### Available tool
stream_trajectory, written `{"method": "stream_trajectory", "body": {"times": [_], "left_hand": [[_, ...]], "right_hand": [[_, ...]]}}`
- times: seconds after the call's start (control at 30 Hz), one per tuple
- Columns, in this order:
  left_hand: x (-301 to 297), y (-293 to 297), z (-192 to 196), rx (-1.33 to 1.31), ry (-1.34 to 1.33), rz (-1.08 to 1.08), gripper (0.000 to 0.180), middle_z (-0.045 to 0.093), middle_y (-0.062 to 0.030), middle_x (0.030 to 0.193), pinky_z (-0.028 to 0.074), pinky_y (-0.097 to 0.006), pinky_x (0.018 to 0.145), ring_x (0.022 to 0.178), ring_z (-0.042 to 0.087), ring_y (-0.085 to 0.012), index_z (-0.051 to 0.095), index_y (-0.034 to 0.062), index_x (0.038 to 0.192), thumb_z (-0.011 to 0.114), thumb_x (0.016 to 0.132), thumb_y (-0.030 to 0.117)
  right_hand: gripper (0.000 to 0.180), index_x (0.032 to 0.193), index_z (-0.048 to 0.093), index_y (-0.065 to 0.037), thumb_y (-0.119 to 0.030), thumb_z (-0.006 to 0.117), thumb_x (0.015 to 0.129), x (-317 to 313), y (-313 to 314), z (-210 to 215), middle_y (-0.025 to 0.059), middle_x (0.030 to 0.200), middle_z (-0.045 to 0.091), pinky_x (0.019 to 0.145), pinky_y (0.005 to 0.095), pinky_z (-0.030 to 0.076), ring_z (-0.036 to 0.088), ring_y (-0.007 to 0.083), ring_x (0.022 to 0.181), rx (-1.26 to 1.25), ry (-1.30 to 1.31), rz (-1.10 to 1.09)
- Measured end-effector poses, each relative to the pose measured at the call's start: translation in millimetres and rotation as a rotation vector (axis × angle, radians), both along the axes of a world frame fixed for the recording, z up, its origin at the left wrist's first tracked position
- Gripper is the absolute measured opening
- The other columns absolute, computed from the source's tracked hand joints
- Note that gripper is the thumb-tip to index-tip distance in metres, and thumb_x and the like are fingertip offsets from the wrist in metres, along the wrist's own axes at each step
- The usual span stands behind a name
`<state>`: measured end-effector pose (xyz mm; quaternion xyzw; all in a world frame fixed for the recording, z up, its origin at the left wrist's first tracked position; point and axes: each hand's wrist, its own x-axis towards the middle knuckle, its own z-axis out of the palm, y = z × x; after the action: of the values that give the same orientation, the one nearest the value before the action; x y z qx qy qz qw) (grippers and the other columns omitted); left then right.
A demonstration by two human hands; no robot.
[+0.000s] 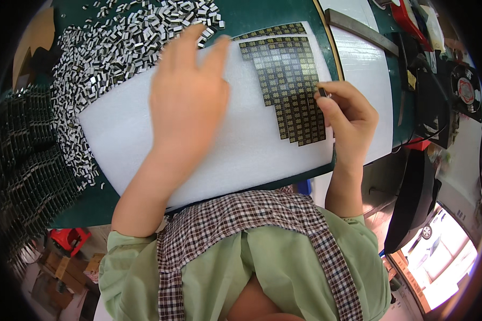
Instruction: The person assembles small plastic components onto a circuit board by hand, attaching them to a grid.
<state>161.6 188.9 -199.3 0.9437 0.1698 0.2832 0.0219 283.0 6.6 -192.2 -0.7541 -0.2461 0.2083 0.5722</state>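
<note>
One small dark chip is pinched between the right hand's thumb and fingertips, at the right edge of the one stepped block of dark gold-patterned chips laid on the single white foam sheet. The left hand hovers flat, blurred, fingers together, holding nothing, over the sheet beside one uncounted heap of loose black-and-white parts on the green table.

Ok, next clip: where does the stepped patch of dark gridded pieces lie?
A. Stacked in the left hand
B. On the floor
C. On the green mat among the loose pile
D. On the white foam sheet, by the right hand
D: the dark gridded pieces lie in rows on the white foam sheet, with the right hand at their right edge, pinching a small dark piece.
</note>
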Motion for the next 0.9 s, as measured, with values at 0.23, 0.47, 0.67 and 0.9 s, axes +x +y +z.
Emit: {"method": "stream_trajectory", "body": {"times": [0.23,0.47,0.67,0.9], "left_hand": [[-4,-49,-6,-0.318,0.311,-0.338,0.034,0.052,-0.0099,0.090,0.048,-0.029,0.067,0.084,0.052,-0.0236,0.059,-0.0003,0.101,0.060,0.067,0.005],[-1,-32,-4,-0.729,0.195,-0.317,0.025,0.060,-0.0110,0.084,0.050,-0.025,0.064,0.075,0.059,-0.0170,0.061,-0.0064,0.095,0.063,0.072,0.003],[1,-7,-3,-2.147,0.075,-0.277,0.018,0.065,-0.0093,0.082,0.051,-0.023,0.069,0.072,0.062,-0.0127,0.062,-0.0050,0.096,0.062,0.082,0.006],[1,-7,-7,-2.213,0.090,-0.335,0.017,0.064,-0.0090,0.080,0.049,-0.024,0.070,0.073,0.059,-0.0122,0.064,-0.0033,0.092,0.065,0.080,0.009]], "right_hand": [[0.021,0.089,0.066,-0.001,0.001,0.070,0.069,-5,-16,-1,0.0016,0.082,0.059,0.052,0.0162,0.032,0.043,0.0033,0.058,-0.042,-0.059,0.006],[0.022,0.083,0.063,0.001,0.002,0.073,0.063,-8,1,-4,0.0068,0.083,0.060,0.053,0.0208,0.041,0.051,0.0096,0.063,0.036,-0.304,0.142],[0.025,0.083,0.064,-0.003,0.002,0.073,0.060,-16,15,-1,0.0066,0.081,0.060,0.047,0.0218,0.042,0.054,0.0115,0.059,0.058,-0.402,0.220],[0.025,0.084,0.064,-0.003,0.003,0.073,0.061,-18,22,-5,0.0070,0.082,0.061,0.048,0.0216,0.042,0.054,0.0113,0.060,0.084,-0.429,0.248]]}}
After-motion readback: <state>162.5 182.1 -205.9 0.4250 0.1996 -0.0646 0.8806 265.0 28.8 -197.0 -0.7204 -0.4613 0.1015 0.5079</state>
